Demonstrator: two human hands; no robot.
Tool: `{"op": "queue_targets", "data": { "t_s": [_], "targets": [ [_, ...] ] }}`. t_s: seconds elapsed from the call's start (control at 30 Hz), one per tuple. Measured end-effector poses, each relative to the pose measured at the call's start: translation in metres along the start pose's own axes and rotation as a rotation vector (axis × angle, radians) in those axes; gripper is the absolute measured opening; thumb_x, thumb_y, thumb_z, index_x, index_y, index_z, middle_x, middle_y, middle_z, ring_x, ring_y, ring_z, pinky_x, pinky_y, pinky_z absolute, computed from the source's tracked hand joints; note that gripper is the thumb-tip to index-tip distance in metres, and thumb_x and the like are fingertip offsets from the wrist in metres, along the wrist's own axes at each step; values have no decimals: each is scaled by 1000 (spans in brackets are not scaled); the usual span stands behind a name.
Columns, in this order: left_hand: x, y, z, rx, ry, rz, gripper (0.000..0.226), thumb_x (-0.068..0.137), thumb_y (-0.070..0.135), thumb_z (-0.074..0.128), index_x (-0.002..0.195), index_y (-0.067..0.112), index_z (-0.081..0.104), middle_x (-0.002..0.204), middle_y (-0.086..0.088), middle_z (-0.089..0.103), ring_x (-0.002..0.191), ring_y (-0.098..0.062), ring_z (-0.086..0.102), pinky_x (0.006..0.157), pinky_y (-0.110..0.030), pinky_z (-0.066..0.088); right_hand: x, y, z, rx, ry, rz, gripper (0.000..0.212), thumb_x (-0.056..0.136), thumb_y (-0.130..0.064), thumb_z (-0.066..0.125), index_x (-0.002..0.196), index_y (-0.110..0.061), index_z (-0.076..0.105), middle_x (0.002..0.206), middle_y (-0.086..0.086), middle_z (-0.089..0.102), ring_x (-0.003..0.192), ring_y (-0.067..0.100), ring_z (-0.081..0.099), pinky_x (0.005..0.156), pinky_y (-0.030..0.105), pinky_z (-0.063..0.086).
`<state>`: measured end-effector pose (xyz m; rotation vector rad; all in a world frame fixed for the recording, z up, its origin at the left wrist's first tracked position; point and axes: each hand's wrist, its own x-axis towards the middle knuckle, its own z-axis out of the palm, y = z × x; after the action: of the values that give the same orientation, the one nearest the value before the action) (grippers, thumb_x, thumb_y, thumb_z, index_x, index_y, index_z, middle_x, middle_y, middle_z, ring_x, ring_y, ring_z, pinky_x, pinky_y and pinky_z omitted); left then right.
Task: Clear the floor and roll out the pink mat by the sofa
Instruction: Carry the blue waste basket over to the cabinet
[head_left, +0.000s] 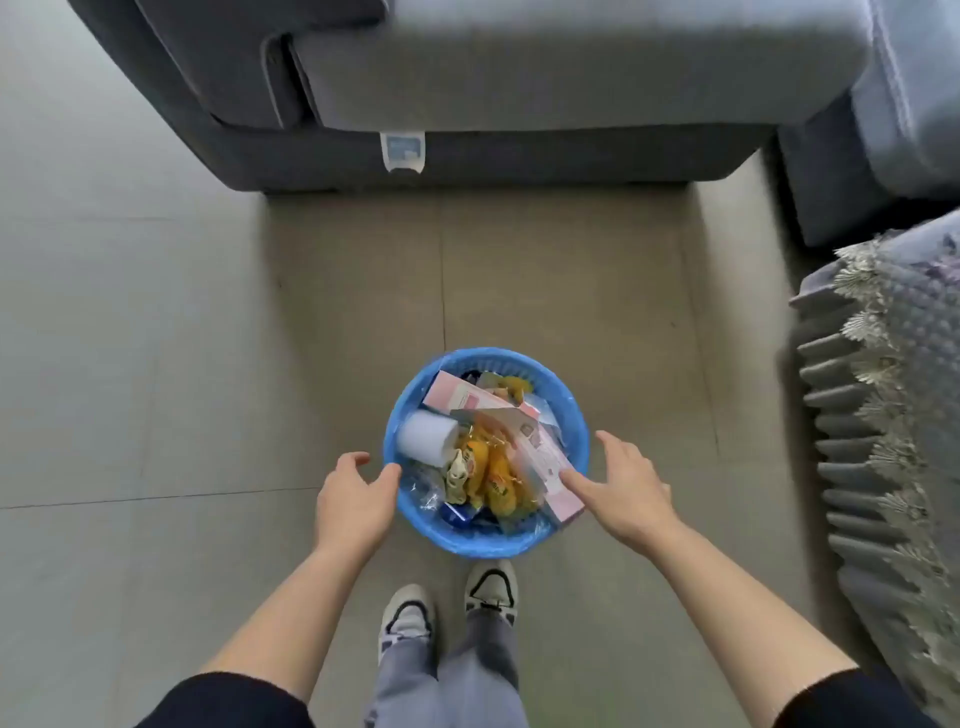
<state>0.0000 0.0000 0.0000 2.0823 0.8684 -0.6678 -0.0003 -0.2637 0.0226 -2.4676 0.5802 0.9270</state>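
A round blue waste basket (566, 410) with a blue liner stands on the tiled floor in front of the grey sofa (519, 78). It is full of rubbish: pink cartons, a white roll and yellow wrappers. My left hand (353, 499) is at the basket's left rim, fingers apart, thumb close to the rim. My right hand (628, 488) is at the right rim, fingers spread, one fingertip on a pink carton (545, 467). Neither hand grips anything. No pink mat is in view.
A table under a lace-edged, pleated grey cloth (893, 415) fills the right side. A second sofa section (893, 104) is at the upper right. My two shoes (452, 603) stand just behind the basket. Bare tiles stretch to the left.
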Motion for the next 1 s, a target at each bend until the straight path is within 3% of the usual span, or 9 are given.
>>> {"op": "queue_targets", "data": {
  "t_s": [0.1, 0.23, 0.3, 0.37, 0.47, 0.6, 0.8, 0.9, 1.0],
  "targets": [
    [47, -17, 35, -13, 0, -88, 53, 88, 34, 55, 134, 10, 47, 136, -13, 54, 121, -29, 51, 89, -33, 38, 59, 14, 20, -8, -9, -8, 58, 81, -54, 55, 130, -28, 39, 139, 1, 46, 126, 26, 40, 84, 39, 25],
    [88, -36, 73, -185, -11, -188, 58, 86, 34, 58, 137, 10, 44, 130, -5, 56, 104, -20, 53, 85, -31, 39, 117, 22, 42, 19, -55, 48, 90, 79, -61, 57, 149, -19, 20, 154, 2, 31, 140, 26, 30, 107, 48, 29],
    [97, -44, 85, -257, -29, -232, 50, 84, 33, 59, 128, 11, 51, 108, 2, 61, 88, -16, 55, 72, -29, 41, 135, 22, 49, 101, -59, 73, 93, 75, -62, 60, 148, -16, 24, 152, 4, 34, 137, 27, 34, 110, 52, 29],
    [102, -53, 94, -290, -37, -268, 40, 81, 34, 59, 113, 10, 57, 89, 1, 62, 75, -18, 57, 57, -30, 39, 146, 20, 59, 206, -57, 83, 87, 66, -64, 64, 135, -17, 40, 138, 5, 48, 122, 28, 49, 102, 52, 40],
    [99, -58, 98, -314, 8, -270, 28, 79, 32, 59, 97, 11, 59, 78, -1, 60, 65, -18, 53, 54, -30, 38, 151, 16, 64, 412, -21, 152, 91, 54, -65, 72, 125, -14, 47, 123, 4, 55, 105, 23, 59, 85, 44, 51],
    [86, -71, 79, -331, 94, -289, 20, 79, 31, 58, 82, 12, 59, 65, 2, 54, 57, -16, 47, 53, -30, 36, 136, 18, 67, 424, -67, 236, 68, 60, -67, 71, 99, -15, 51, 93, -2, 56, 75, 9, 55, 55, 28, 37],
    [46, -112, 12, -294, 100, -279, 18, 79, 34, 56, 83, 17, 57, 73, 0, 61, 64, -22, 55, 57, -31, 41, 63, -14, 78, 337, -195, 205, 57, 61, -68, 70, 68, -13, 57, 64, -1, 59, 51, 13, 54, 50, 26, 38],
    [17, -149, -31, -235, 155, -298, 17, 79, 36, 55, 82, 19, 55, 76, 1, 62, 69, -22, 57, 59, -31, 41, 14, -40, 94, 291, -279, 165, 51, 63, -64, 71, 68, -14, 62, 56, -5, 60, 41, 7, 54, 42, 19, 39],
    [-17, -194, -68, -195, 250, -336, 13, 81, 36, 54, 81, 23, 53, 73, 7, 59, 65, -11, 52, 52, -27, 33, -32, -69, 119, 230, -374, 114, 64, 60, -68, 71, 88, -10, 68, 71, -3, 65, 42, 3, 56, 34, 12, 36]
  ]
}}
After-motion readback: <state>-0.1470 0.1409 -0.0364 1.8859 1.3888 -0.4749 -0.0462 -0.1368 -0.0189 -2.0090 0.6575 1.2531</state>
